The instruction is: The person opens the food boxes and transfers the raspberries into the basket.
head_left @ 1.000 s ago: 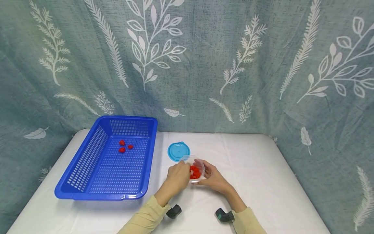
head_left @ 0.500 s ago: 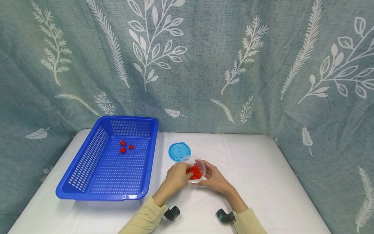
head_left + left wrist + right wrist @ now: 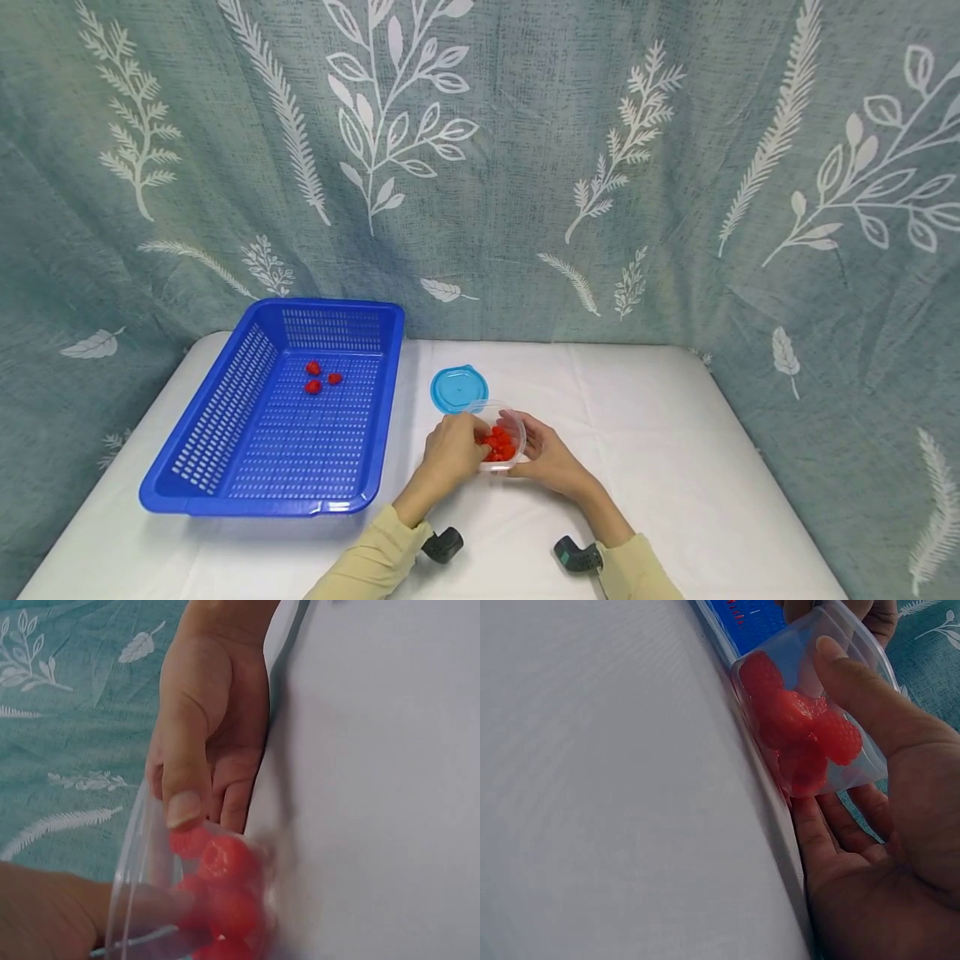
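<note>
Let the right hand (image 3: 553, 461), curled round the clear plastic tub (image 3: 498, 467), brace it; the left hand (image 3: 452, 446) reaches inside, its grip unclear, and should press the raspberries (image 3: 791, 712) there lightly

On the left, the basket (image 3: 258, 505) gleams, glossy blue plastic pierced all over with little slots! To its right, the tub (image 3: 853, 775) is thin, smooth, see-through plastic, and inside it the red berries (image 3: 838, 739) show a pebbled skin with a soft shine. Just beyond, the lid (image 3: 459, 389): smooth plastic. Underneath, white tablecloth (image 3: 615, 417), matt, faintly creased. Far side, the curtain (image 3: 517, 167), matt, coarse-looking cloth. Near, wrinkled cloth sleeves (image 3: 373, 554)!
</note>
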The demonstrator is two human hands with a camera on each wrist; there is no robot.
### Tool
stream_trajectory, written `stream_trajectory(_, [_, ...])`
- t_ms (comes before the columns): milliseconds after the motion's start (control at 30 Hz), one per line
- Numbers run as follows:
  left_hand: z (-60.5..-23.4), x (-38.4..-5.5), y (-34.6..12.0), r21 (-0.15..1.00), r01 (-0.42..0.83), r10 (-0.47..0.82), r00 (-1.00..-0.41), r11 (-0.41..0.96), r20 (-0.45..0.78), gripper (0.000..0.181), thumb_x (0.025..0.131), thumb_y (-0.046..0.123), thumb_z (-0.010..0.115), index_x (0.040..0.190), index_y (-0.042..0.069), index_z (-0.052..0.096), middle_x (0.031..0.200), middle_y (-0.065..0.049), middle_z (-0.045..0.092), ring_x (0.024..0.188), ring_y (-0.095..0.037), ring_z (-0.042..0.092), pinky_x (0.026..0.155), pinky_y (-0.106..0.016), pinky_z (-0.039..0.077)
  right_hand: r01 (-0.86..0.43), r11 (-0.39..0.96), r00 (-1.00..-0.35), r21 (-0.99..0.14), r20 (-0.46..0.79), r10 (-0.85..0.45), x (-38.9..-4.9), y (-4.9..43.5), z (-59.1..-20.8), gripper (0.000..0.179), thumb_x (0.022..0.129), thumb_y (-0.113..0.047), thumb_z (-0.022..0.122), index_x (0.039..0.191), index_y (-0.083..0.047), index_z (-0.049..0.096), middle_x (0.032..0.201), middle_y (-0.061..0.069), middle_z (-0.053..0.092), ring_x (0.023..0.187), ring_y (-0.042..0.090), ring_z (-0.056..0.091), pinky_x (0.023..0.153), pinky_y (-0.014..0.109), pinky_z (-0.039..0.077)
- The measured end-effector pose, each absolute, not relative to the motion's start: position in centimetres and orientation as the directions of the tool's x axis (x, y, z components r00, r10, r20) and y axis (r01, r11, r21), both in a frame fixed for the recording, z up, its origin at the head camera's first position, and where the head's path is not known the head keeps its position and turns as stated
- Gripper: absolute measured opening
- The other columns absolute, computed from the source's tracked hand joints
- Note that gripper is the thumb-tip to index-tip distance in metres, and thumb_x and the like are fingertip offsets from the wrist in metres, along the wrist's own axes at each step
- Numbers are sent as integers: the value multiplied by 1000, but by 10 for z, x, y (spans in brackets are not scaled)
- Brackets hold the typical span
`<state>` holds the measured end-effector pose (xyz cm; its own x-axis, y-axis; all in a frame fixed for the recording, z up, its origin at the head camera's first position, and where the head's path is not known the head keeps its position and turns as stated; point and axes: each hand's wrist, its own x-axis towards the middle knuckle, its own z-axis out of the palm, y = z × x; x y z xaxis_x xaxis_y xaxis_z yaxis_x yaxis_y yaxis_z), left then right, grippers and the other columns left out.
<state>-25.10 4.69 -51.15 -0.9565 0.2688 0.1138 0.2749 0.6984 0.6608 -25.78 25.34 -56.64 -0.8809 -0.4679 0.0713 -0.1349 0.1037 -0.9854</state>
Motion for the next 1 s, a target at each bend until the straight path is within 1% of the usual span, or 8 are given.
stream_trajectory(200, [-520, -254, 42, 747, 279, 266, -954, 603, 141, 14, 79, 8, 84, 93, 10, 80, 83, 1, 75, 76, -14, 65, 64, -31, 51, -142, 107, -880, -984, 75, -470, -257, 252, -567, 89, 80, 4, 82, 155, 1, 34, 156, 26, 40, 147, 41, 36, 106, 23, 43])
stream_trajectory(367, [-525, -256, 39, 778, 319, 308, -936, 542, 170, 19, 84, 10, 82, 103, 10, 80, 87, 1, 76, 80, -18, 68, 69, -28, 53, -139, 130, -885, -982, 64, -462, -258, 253, -568, 88, 80, 3, 82, 155, -2, 35, 156, 23, 41, 147, 39, 36, 107, 23, 42])
stream_trajectory(467, [-527, -257, 37, 769, 362, 363, -914, 527, 182, 26, 87, 11, 79, 113, 10, 79, 90, 1, 76, 81, -15, 67, 70, -25, 52, -132, 133, -888, -982, 57, -456, -258, 254, -568, 88, 80, 2, 82, 155, -3, 36, 157, 21, 41, 148, 38, 36, 107, 23, 42])
stream_trajectory(567, [-526, -258, 35, 743, 411, 431, -884, 527, 183, 30, 90, 13, 76, 120, 13, 77, 89, 4, 75, 74, -8, 61, 65, -22, 49, -125, 129, -889, -984, 53, -454, -257, 256, -566, 88, 80, 2, 83, 155, -3, 36, 157, 21, 41, 147, 38, 36, 107, 23, 42])
stream_trajectory(667, [-526, -258, 33, 710, 464, 482, -853, 529, 199, 29, 93, 14, 74, 121, 15, 76, 86, 6, 71, 68, -5, 53, 59, -21, 43, -131, 130, -888, -983, 58, -456, -257, 256, -566, 89, 80, 3, 83, 155, -3, 36, 155, 22, 43, 147, 38, 37, 106, 22, 42])
stream_trajectory(733, [-526, -258, 31, 695, 489, 500, -840, 528, 211, 27, 94, 15, 72, 121, 15, 77, 87, 6, 69, 68, -8, 53, 59, -21, 42, -147, 137, -884, -980, 68, -462, -257, 256, -566, 88, 80, 2, 82, 155, -1, 35, 154, 23, 44, 146, 40, 38, 106, 21, 42])
stream_trajectory(833, [-528, -258, 28, 688, 510, 514, -827, 516, 227, 25, 96, 15, 71, 120, 14, 77, 95, 3, 72, 80, -14, 61, 68, -23, 47, -161, 143, -882, -976, 77, -466, -258, 256, -567, 87, 80, 2, 81, 154, 0, 35, 153, 25, 45, 145, 42, 38, 106, 20, 42])
stream_trajectory(1000, [-529, -258, 21, 734, 502, 518, -821, 457, 239, 23, 97, 12, 69, 119, 11, 75, 113, -2, 74, 104, -20, 66, 92, -39, 54, -171, 144, -881, -975, 85, -466, -259, 254, -567, 86, 79, 5, 80, 153, 1, 37, 153, 25, 44, 145, 44, 38, 106, 22, 43])
